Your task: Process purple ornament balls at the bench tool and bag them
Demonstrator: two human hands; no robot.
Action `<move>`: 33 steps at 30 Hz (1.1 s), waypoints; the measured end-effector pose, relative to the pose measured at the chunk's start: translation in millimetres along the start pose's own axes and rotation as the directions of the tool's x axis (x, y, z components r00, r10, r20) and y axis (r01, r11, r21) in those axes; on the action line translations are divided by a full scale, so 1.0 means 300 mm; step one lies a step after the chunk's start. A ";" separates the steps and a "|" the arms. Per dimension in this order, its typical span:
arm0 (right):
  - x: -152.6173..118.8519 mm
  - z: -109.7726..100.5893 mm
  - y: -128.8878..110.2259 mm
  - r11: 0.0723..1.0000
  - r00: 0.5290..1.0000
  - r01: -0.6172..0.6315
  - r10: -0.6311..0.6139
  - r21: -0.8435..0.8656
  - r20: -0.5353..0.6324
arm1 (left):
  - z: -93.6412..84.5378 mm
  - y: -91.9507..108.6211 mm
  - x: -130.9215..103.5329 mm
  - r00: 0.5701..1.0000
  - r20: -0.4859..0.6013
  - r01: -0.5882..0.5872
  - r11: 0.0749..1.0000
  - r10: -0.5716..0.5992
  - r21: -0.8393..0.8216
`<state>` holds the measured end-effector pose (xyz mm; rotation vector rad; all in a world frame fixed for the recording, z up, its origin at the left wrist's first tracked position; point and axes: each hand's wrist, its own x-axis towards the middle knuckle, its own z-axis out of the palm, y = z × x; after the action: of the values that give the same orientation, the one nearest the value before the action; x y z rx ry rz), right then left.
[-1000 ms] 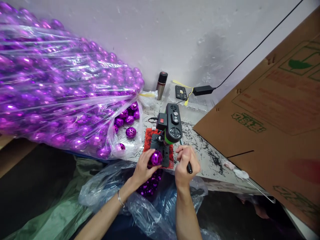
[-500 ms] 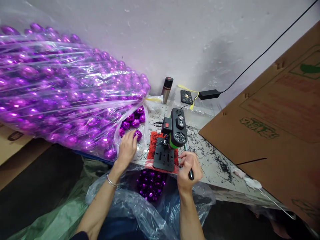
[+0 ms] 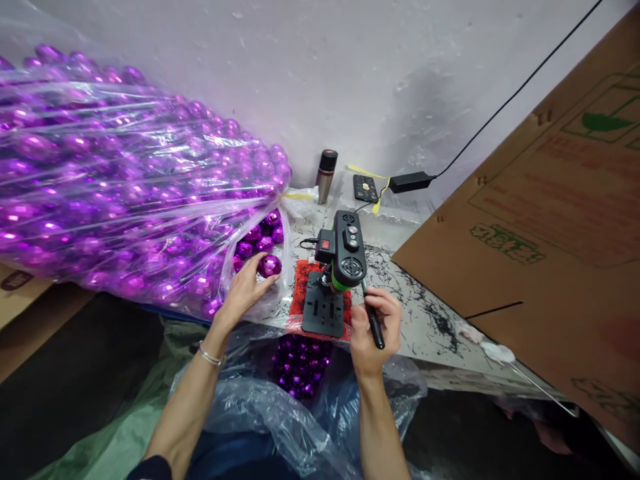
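My left hand (image 3: pixel 244 288) is at the mouth of the clear bag, its thumb and fingers around a shiny purple faceted ball (image 3: pixel 270 266). Several more purple balls (image 3: pixel 265 244) lie just behind it. My right hand (image 3: pixel 373 327) holds the black-gripped lever (image 3: pixel 374 325) of a small bench machine, with the fingers looser than a full fist. That machine has a black top housing (image 3: pixel 349 248) with round grilles and a green ring beneath. Its flat slotted base plate (image 3: pixel 323 313) rests on a red mat (image 3: pixel 299 293); nothing lies on the plate.
A big clear bag (image 3: pixel 125 173) full of purple balls fills the left. Behind stand a flask (image 3: pixel 326 177) and a black power adapter (image 3: pixel 411 182) with its cord. A cardboard box (image 3: pixel 530 220) leans at right. Below the table edge, purple balls (image 3: pixel 301 370) sit in plastic.
My left thumb has spread out below the ball, and the fingers have drawn back to its left side. My right fingers have loosened on the lever, showing more of its grip. The view shifts slightly.
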<state>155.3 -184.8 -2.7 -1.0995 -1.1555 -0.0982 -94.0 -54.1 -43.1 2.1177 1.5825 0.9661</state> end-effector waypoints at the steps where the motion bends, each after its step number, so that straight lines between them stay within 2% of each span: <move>1: -0.014 0.003 0.005 0.999 0.997 -0.051 0.051 0.004 -0.049 | -0.023 0.011 -0.031 1.000 -0.023 -0.016 0.999 0.015 -0.036; 3: -0.057 0.005 0.012 0.980 0.977 -0.199 0.199 0.002 -0.083 | -0.060 0.041 -0.118 0.998 -0.056 -0.042 0.995 0.037 -0.090; 4: -0.088 0.002 0.013 0.958 0.957 -0.286 0.286 -0.008 -0.045 | -0.071 0.058 -0.171 0.997 -0.062 -0.047 0.993 0.040 -0.107; 6: -0.169 -0.011 0.004 0.895 0.885 -0.444 0.446 -0.046 0.135 | -0.068 0.088 -0.290 0.998 -0.036 -0.064 0.989 0.059 -0.136; 8: -0.271 -0.031 -0.022 0.846 0.782 -0.528 0.518 -0.075 0.347 | -0.033 0.106 -0.415 0.992 0.038 -0.116 0.977 0.124 -0.179; 10: -0.380 -0.048 -0.060 0.819 0.691 -0.567 0.532 -0.091 0.490 | 0.023 0.107 -0.532 0.971 0.115 -0.177 0.957 0.207 -0.230; 12: -0.477 -0.059 -0.100 0.795 0.630 -0.595 0.553 -0.118 0.545 | 0.082 0.094 -0.629 0.952 0.168 -0.206 0.941 0.256 -0.269; 14: -0.544 -0.063 -0.126 0.769 0.605 -0.623 0.590 -0.144 0.534 | 0.129 0.071 -0.697 0.944 0.193 -0.206 0.934 0.269 -0.291; 17: -0.587 -0.068 -0.134 0.775 0.605 -0.615 0.582 -0.146 0.543 | 0.163 0.028 -0.740 0.939 0.215 -0.198 0.932 0.270 -0.304; 21: -0.595 -0.069 -0.120 0.804 0.635 -0.572 0.558 -0.160 0.535 | 0.169 -0.009 -0.731 0.932 0.256 -0.181 0.941 0.257 -0.285; 27: -0.599 -0.078 -0.115 0.813 0.679 -0.543 0.572 -0.209 0.459 | 0.167 0.016 -0.728 0.893 0.284 -0.259 0.915 0.348 -0.309; 30: -0.595 -0.156 -0.101 0.810 0.750 -0.527 0.585 -0.257 0.307 | 0.170 0.018 -0.732 0.866 0.345 -0.255 0.913 0.363 -0.319; 33: -0.619 -0.341 -0.065 0.757 0.812 -0.531 0.583 -0.381 0.026 | 0.170 -0.005 -0.725 0.805 0.494 -0.219 0.939 0.328 -0.266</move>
<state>128.4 -353.2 -130.1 -1.7716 -0.9025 0.2570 -94.0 -249.9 -150.9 2.2467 0.8845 0.5044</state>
